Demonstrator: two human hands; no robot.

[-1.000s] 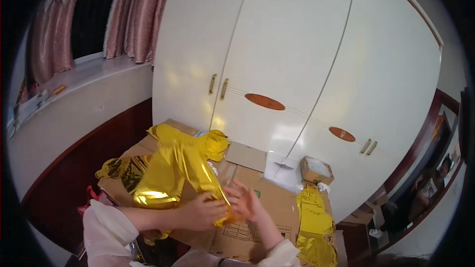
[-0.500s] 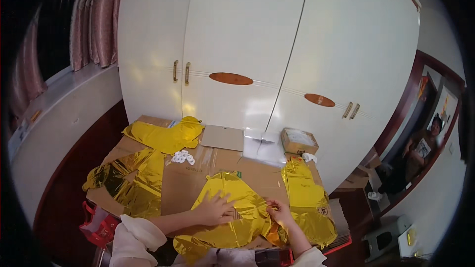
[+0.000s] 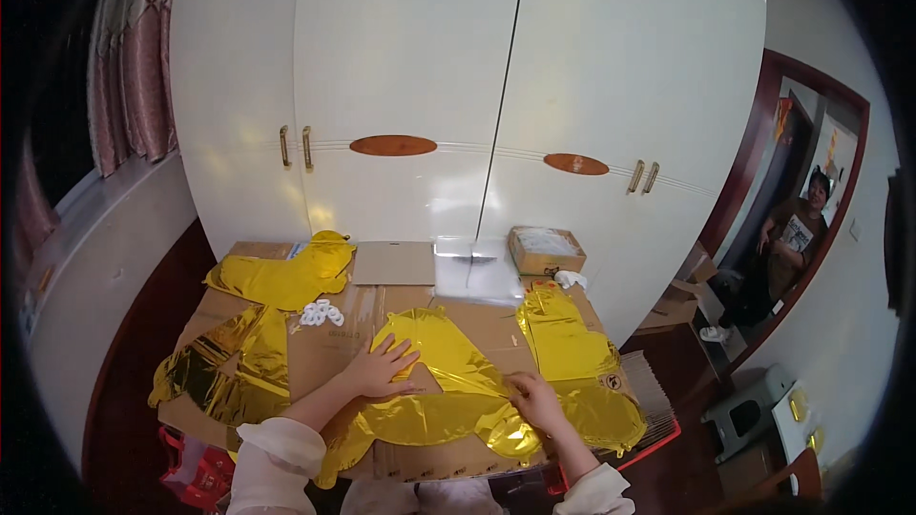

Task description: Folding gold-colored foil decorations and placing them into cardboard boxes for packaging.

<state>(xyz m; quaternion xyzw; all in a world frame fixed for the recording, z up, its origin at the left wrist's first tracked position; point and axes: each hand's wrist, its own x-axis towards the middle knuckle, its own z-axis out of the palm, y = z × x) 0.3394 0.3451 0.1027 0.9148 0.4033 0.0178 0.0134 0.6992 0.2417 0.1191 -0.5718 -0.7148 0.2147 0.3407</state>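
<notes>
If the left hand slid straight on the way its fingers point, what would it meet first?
The front gold foil, which the left hand appears to rest on. Past its edge comes bare cardboard, then probably the gold foil at the right; depth is hard to judge.

The camera sits on the person's head and looks forward and down. The left hand point(image 3: 382, 369) and right hand point(image 3: 536, 402) are close to it, low in the middle of the frame, over the tabletop point(image 3: 320, 351). The white cupboard point(image 3: 401, 48) is farther back and fills the top. It sees very wide, from a curtain point(image 3: 143, 76) at upper left to a stool point(image 3: 749, 410) at lower right, and straight lines bend near the edges.
</notes>
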